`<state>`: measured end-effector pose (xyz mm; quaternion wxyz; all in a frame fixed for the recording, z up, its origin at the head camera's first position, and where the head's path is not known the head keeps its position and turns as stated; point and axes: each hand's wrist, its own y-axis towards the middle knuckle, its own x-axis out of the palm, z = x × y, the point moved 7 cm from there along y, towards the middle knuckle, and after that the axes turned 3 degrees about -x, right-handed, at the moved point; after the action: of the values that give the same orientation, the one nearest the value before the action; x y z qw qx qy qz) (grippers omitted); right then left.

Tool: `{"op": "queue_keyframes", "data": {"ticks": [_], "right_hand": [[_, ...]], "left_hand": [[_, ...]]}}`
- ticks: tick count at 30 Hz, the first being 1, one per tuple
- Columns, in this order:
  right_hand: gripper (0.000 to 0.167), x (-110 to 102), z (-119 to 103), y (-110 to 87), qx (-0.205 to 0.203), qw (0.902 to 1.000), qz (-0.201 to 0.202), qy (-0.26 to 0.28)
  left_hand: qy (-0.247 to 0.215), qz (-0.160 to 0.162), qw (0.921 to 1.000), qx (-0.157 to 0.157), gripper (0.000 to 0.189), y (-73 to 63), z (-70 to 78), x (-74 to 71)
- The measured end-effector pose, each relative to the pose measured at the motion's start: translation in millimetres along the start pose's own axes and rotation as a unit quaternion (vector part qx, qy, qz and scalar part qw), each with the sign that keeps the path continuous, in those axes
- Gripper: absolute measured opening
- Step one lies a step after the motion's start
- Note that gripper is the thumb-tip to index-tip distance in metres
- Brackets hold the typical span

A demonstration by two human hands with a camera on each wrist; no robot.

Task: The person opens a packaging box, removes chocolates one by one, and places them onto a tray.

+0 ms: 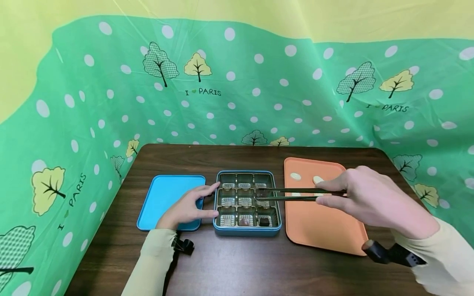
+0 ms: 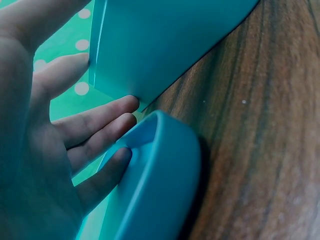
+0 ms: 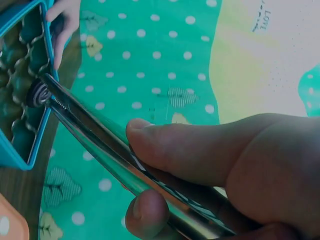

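Note:
My right hand [image 1: 370,197] pinches long dark metal tongs [image 1: 300,198] between thumb and fingers. Their tips reach into the right compartment of the middle row of a blue box [image 1: 247,232]. At the tips is a round dark chocolate [image 3: 38,93] with swirled lines; whether it touches the floor of its compartment is hidden. The box has a shiny divided insert. A dark piece [image 1: 264,222] lies in its front right compartment and a brownish one [image 1: 244,221] in the front middle. My left hand [image 1: 189,207] touches the box's left side with thumb and fingertips, its fingers extended.
A blue lid [image 1: 163,201] lies left of the box, partly under my left hand. To the right, an orange tray [image 1: 318,226] bears several pale oval pieces [image 1: 295,176]. Everything stands on a dark wooden table [image 1: 237,267], with a green dotted curtain [image 1: 237,107] behind.

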<state>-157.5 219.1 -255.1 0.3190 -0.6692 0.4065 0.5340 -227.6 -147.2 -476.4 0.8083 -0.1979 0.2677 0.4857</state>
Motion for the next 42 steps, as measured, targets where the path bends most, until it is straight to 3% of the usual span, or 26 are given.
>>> {"op": "queue_keyframes", "data": {"ticks": [9, 17, 26, 34, 42], "right_hand": [[0.042, 1, 34, -18.4, 0.050, 0.9987, 0.003, 0.002], [0.038, 7, 60, -34.8, 0.065, 0.9977, 0.012, -0.017], [0.020, 28, 80, -41.4, 0.064, 0.9976, -0.017, 0.021], [0.035, 45, 95, -41.3, 0.103, 0.9925, -0.066, 0.007], [0.041, 46, 98, -43.1, 0.115, 0.9904, -0.077, -0.003]], "left_hand": [[0.002, 0.003, 1.0000, 0.003, 0.090, 0.7, -1.8, 0.7], [-0.005, 0.003, 0.9999, -0.011, 0.089, 0.9, -1.9, 0.3], [-0.006, 0.001, 1.0000, -0.001, 0.088, 0.7, -0.7, 0.7], [-0.005, -0.001, 1.0000, 0.004, 0.090, 1.3, -0.6, 0.6], [-0.005, 0.004, 1.0000, 0.002, 0.089, 1.8, -1.4, 0.2]]}}
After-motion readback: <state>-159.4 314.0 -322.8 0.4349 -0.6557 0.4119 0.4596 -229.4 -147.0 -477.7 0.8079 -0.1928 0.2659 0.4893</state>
